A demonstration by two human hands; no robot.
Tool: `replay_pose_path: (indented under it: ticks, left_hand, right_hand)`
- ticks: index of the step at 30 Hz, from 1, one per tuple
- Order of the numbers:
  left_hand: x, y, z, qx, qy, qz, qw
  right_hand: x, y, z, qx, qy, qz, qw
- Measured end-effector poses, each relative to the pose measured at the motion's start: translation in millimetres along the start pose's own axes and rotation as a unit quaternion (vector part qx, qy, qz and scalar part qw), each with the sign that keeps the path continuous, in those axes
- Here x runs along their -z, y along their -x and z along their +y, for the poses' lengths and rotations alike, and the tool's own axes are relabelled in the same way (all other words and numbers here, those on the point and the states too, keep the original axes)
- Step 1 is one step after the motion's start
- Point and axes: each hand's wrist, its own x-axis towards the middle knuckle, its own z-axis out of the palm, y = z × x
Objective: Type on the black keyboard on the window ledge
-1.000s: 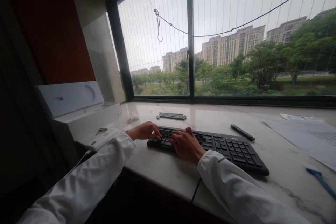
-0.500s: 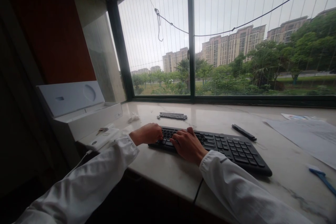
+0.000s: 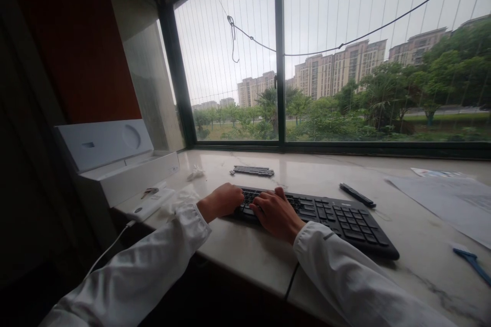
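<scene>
We sit by a big window (image 3: 281, 87) with a white table (image 3: 230, 248) below it. An open white box (image 3: 138, 172) stands on the left. The long black keyboard (image 3: 353, 222) lies on the table, right under our hands. Our right hand (image 3: 278, 215) lies loose on the keys, its thumb apart. Our left hand (image 3: 221, 200) is curled up at the keyboard's left part; we cannot tell if it pinches anything. A second ago, our left fingertips showed; now they are hidden, and that hand has come closer to our right one.
</scene>
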Motion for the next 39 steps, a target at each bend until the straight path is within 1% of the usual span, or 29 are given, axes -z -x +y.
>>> replay_pose_path:
  ticks: [5,8,13,16,19,22,27,32,36,39]
  left_hand:
    - [8,10,1,0.055,0.070,0.014,0.996]
    - [7,22,6,0.083,0.084,0.024,0.993]
    - [-5,35,31,0.161,0.055,0.041,0.984]
    - [-12,38,50,0.213,0.032,0.042,0.976]
    - [-15,37,61,0.251,0.022,0.043,0.967]
    - [-14,34,61,0.261,0.028,0.043,0.964]
    - [-9,25,56,0.254,0.053,0.039,0.965]
    - [-7,19,65,0.257,0.037,0.013,0.966]
    - [-8,22,71,0.253,0.035,0.017,0.967]
    - [-10,24,72,0.263,0.039,0.021,0.964]
  right_hand:
    - [1,0,0,-0.001,0.000,-0.001,1.000]
    - [0,0,0,-0.003,-0.005,0.000,1.000]
    - [-3,0,1,-0.002,-0.009,0.004,1.000]
    - [-3,-1,1,-0.001,-0.007,0.002,1.000]
    - [-3,-1,0,-0.003,-0.005,-0.001,1.000]
    - [-2,-1,0,-0.004,-0.007,0.000,1.000]
    - [0,0,-1,-0.005,-0.011,-0.001,1.000]
    - [0,0,-1,-0.005,-0.008,-0.003,1.000]
    - [-3,-1,1,0.001,-0.007,0.004,1.000]
    - [-4,-1,1,0.002,-0.005,0.006,1.000]
